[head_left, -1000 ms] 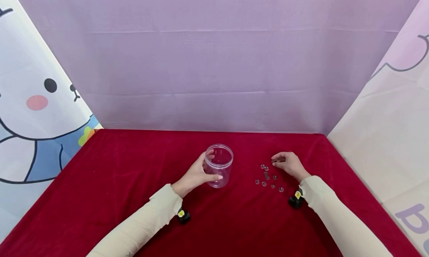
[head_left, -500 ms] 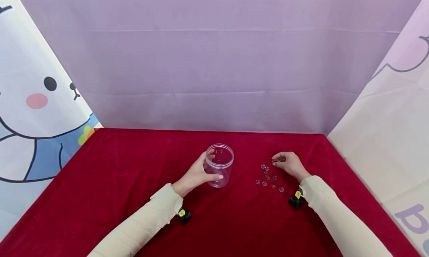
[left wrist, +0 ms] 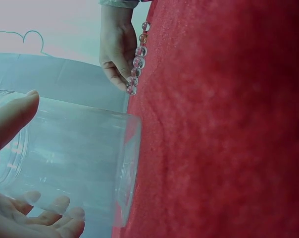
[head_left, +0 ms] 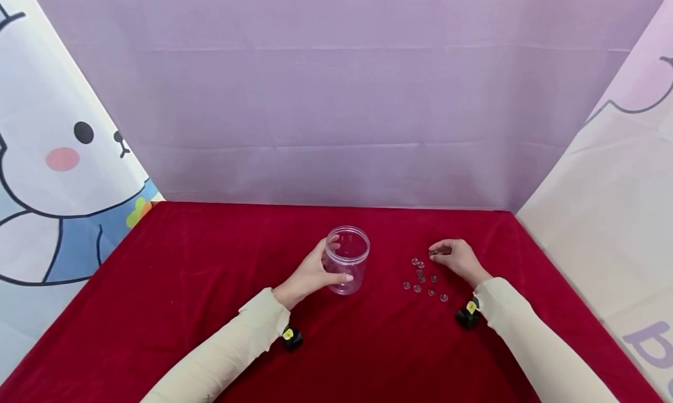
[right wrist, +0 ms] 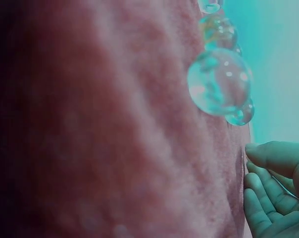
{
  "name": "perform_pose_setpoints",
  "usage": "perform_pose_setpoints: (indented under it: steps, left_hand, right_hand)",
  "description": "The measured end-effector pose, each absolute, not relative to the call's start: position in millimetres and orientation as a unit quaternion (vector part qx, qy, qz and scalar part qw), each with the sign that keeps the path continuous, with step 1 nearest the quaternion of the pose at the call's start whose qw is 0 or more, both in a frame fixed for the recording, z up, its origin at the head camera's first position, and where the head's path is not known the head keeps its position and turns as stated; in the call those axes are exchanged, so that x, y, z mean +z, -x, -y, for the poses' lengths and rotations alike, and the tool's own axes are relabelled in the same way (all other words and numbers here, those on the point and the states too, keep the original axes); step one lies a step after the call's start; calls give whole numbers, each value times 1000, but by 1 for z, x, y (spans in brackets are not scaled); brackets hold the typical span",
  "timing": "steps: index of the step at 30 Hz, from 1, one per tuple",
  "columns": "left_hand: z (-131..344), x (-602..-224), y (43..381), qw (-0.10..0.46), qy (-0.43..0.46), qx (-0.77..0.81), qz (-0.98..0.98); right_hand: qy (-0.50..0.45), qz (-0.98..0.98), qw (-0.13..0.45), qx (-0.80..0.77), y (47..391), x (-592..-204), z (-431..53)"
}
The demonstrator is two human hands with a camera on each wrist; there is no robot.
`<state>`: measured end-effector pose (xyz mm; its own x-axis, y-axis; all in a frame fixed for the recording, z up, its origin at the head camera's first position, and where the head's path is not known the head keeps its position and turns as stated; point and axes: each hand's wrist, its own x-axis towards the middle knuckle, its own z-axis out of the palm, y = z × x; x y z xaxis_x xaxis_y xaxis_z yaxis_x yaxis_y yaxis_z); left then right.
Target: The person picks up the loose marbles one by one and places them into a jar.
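Note:
My left hand (head_left: pixel 307 277) grips a clear plastic jar (head_left: pixel 358 268), which stands lidless with its mouth up on the red cloth. In the left wrist view the thumb lies on one side of the jar (left wrist: pixel 85 153) and the fingers on the other. My right hand (head_left: pixel 458 260) is low over the cloth beyond the cluster of small clear glass marbles (head_left: pixel 417 288). Its thumb and fingertips meet around one small dark-looking marble (head_left: pixel 432 253). In the right wrist view that marble is hidden, while several loose marbles (right wrist: pixel 220 82) show large in front of the hand.
Red cloth (head_left: pixel 210 245) covers the table. A purple cloth wall (head_left: pixel 336 99) rises at the back edge, with printed cartoon panels (head_left: pixel 79 175) at the sides. The loose marbles lie between the jar and the right sleeve. Small black devices (head_left: pixel 467 316) sit at both wrists.
Both hands keep their places, the left around the jar and the right at the marble. The head view has shifted very slightly.

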<state>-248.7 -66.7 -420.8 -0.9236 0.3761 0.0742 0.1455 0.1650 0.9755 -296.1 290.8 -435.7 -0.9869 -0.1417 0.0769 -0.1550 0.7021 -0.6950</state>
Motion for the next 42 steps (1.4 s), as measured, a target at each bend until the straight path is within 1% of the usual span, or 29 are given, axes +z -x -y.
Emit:
perform_pose_setpoints:
  steps: [6, 14, 29, 35, 37, 42]
  left_hand:
    - [65, -421, 247, 94, -170, 620, -760]
    - [66, -419, 247, 89, -168, 620, -761]
    - [66, -418, 246, 91, -164, 618, -763]
    - [66, -413, 243, 90, -167, 619, -762]
    - [66, -420, 247, 89, -168, 621, -761]
    - [66, -421, 247, 90, -170, 624, -757]
  right_hand:
    - [-67, 913, 7, 403, 294, -435, -292]
    - [-72, 904, 20, 421, 293, -433, -286]
    - [-54, 885, -15, 463, 284, -425, -283]
    - [-50, 882, -10, 469, 282, -422, -279]
    - [-50, 881, -9, 470, 282, -421, -278]
    - [-56, 877, -14, 478, 281, -421, -274]
